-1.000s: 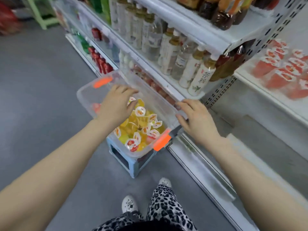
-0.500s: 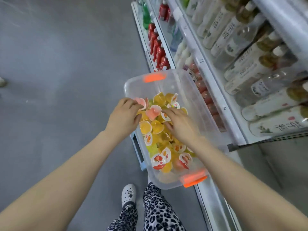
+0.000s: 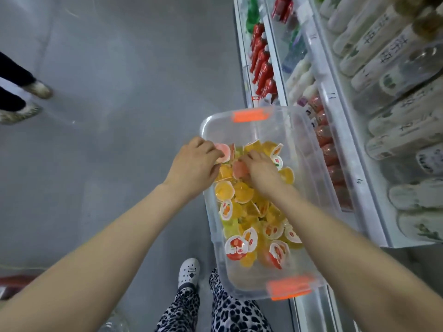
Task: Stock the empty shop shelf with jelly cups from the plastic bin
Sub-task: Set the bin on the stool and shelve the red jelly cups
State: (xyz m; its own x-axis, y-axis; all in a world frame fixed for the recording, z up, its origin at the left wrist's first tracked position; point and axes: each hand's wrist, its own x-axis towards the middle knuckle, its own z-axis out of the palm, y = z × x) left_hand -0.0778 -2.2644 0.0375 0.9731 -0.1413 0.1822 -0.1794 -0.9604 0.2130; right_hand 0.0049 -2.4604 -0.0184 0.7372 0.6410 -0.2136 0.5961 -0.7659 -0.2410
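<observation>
A clear plastic bin (image 3: 309,168) with orange latches stands in front of me, partly filled with several yellow, orange and red jelly cups (image 3: 242,212). My left hand (image 3: 194,166) is at the bin's left rim and pinches a pink jelly cup (image 3: 224,150). Inside the bin, my right hand (image 3: 260,167) curls its fingers round another pink jelly cup (image 3: 239,170) on top of the pile. The shelf meant for the cups is out of view.
Shop shelves (image 3: 335,99) with red bottles (image 3: 262,65) and pale drink bottles (image 3: 388,58) run along the right, close to the bin. Grey floor lies to the left. Another person's feet (image 3: 21,101) stand at the far left. My own legs and white shoe (image 3: 189,271) are below.
My right hand left the bin's rim and went into the pile, where it now grips a pink cup. My left hand took up a pink cup. The view tilted downward.
</observation>
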